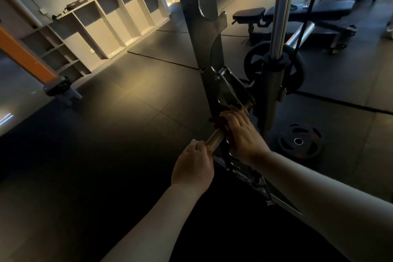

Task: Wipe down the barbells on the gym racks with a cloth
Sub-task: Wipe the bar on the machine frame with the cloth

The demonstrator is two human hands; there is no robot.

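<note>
Right hand (240,134) is clamping a red cloth (217,123) round the bar (214,139), fingers curled tight, right up against the rack (204,49). Left hand (192,164) is gripping the bar's near end. Bar's sitting low on the rack, plate (298,141) lying on the floor (106,134) nearby

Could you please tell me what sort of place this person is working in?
Almost certainly a gym: a black padded weight bench stands beyond the grey steel rack upright, and a black round weight plate lies on the dark matted floor.
</note>
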